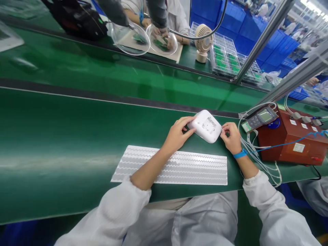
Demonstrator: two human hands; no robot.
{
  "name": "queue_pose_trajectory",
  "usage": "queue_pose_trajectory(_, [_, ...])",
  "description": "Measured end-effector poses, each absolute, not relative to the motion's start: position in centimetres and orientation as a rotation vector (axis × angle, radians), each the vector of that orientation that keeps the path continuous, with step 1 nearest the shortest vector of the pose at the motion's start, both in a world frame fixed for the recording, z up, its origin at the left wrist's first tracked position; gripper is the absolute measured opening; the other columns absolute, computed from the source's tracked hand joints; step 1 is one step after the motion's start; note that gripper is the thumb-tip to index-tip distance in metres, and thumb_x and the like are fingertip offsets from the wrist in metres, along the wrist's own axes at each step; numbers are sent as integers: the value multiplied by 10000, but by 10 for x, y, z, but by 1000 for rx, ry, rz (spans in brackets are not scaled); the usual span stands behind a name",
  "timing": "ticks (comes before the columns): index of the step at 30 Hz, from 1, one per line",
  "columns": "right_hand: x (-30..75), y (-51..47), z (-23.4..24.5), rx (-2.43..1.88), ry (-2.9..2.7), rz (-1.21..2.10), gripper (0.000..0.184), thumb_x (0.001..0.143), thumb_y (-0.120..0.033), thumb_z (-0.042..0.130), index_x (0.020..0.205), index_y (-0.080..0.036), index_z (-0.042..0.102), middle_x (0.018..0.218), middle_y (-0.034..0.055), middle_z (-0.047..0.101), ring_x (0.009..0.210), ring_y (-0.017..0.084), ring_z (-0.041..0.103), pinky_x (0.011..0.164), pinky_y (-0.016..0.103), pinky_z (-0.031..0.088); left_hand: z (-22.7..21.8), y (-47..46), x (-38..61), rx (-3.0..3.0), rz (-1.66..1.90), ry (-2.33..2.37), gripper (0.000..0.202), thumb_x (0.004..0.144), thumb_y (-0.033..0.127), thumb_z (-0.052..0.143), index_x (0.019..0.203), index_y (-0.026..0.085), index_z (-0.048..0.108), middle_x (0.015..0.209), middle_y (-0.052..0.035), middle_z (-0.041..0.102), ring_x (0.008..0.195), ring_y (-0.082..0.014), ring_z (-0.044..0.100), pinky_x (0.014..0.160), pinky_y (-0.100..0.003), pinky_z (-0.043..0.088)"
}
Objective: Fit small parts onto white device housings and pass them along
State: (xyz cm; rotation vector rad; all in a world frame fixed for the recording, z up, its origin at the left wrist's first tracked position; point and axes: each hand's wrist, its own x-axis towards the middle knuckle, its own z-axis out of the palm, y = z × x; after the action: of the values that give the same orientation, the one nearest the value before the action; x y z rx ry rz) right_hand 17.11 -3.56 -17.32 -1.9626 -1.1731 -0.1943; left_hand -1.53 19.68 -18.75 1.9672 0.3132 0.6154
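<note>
A white, rounded, box-shaped device [205, 126] carries a printed label on the face turned up. My left hand [179, 132] grips its left side, thumb at the near edge and fingers at the far edge. At the device's right corner, my right hand [231, 136] has thumb and fingertips pinched together; what they hold, if anything, is too small to make out. A blue wrist strap [240, 154] is around my right wrist. Under my left forearm lies a white sheet [194, 167] with rows of grey wavy-edged strips.
Right of my right hand stand a handheld meter [261, 118] and a brown-red box [289, 136] with loose white cables [266, 167]. Beyond the dark rail, a co-worker's hands [166, 39] show behind round magnifier lenses, near a small fan [203, 39] and clear trays [230, 58] of green boards.
</note>
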Motion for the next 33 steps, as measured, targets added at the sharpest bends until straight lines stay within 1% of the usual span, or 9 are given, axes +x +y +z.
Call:
queue_pose_trajectory(6, [171,-36,-177,-1953,-1144,-147,116,986,-174,616,955,-269,557,1142,106,669,984,263,682,760,420,654,-187,196,-18,1965,626,349,423,1039,332,725,1462,315,725,1495,-81,729,1219,-265,710,891,-375,623])
queue_pose_trajectory(12, [169,-34,-178,-1984,-1160,-180,123,1034,-180,592,978,-282,553,1137,107,669,981,259,690,747,411,677,-186,197,-20,1972,607,360,417,1042,339,733,1459,347,730,1482,-70,735,1142,-257,720,849,-377,630])
queue_pose_trajectory(18, [168,-34,-177,-1966,-1176,-178,118,1043,-182,602,972,-273,583,1145,110,672,984,262,690,755,422,669,-186,196,-19,1955,614,379,421,1033,322,743,1454,343,735,1468,-61,739,1088,-240,708,858,-378,619])
queue_pose_trajectory(22, [167,-34,-175,-1973,-1162,-168,102,1042,-192,619,975,-269,612,1141,110,681,988,265,693,773,435,675,-186,196,-19,1941,614,374,417,1030,326,743,1447,338,740,1475,-65,741,1150,-255,710,861,-384,611])
queue_pose_trajectory(26, [165,-34,-173,-1950,-1155,-176,96,1055,-217,635,971,-262,644,1130,109,694,973,253,706,767,420,686,-185,195,-19,1934,604,381,416,1031,319,738,1447,331,740,1485,-66,740,1181,-258,708,863,-381,602])
queue_pose_trajectory(30, [167,-35,-172,-1894,-1027,-111,87,1071,-257,636,1008,-255,695,1126,105,689,997,252,717,747,403,708,-182,195,-19,1924,591,389,414,1031,313,741,1445,317,742,1492,-63,736,1163,-248,702,864,-374,584])
queue_pose_trajectory(33, [172,-36,-174,-1883,-920,-22,99,1068,-301,647,1052,-252,731,1142,106,690,1006,262,722,761,422,733,-180,195,-20,1926,574,383,411,1041,315,733,1452,307,738,1502,-66,731,1166,-243,701,881,-369,580])
